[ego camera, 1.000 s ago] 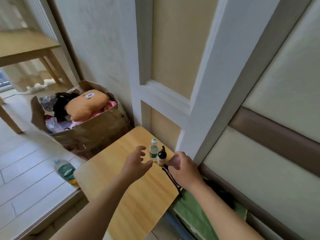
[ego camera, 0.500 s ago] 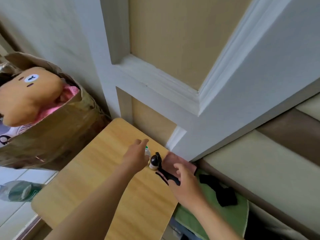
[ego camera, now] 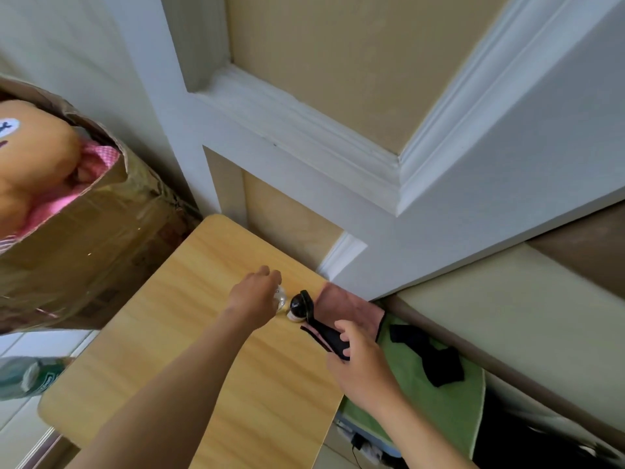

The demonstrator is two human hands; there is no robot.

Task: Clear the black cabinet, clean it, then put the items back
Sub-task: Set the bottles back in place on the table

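Note:
On the light wooden tabletop (ego camera: 189, 350), near its far right corner, stand a small clear bottle (ego camera: 280, 297) and a dark pump bottle (ego camera: 297, 307), side by side. My left hand (ego camera: 254, 298) comes over the clear bottle from the left with its fingers round it, hiding most of it. My right hand (ego camera: 358, 365) pinches a black strap-like cloth (ego camera: 323, 333) that lies across the table's right edge, just right of the dark bottle. A pink cloth (ego camera: 350, 311) lies behind it against the wall.
A green cloth (ego camera: 422, 404) with a black item (ego camera: 438, 362) on it lies lower down, right of the table. A cardboard box (ego camera: 84, 252) holding an orange plush toy (ego camera: 30, 157) stands at the left. A water bottle (ego camera: 27, 377) lies on the floor. Wall panelling rises directly behind.
The view has dipped and moved closer to the table corner. My left hand has closed in on the clear bottle, and my right hand has dropped onto the black cloth and pinched it.

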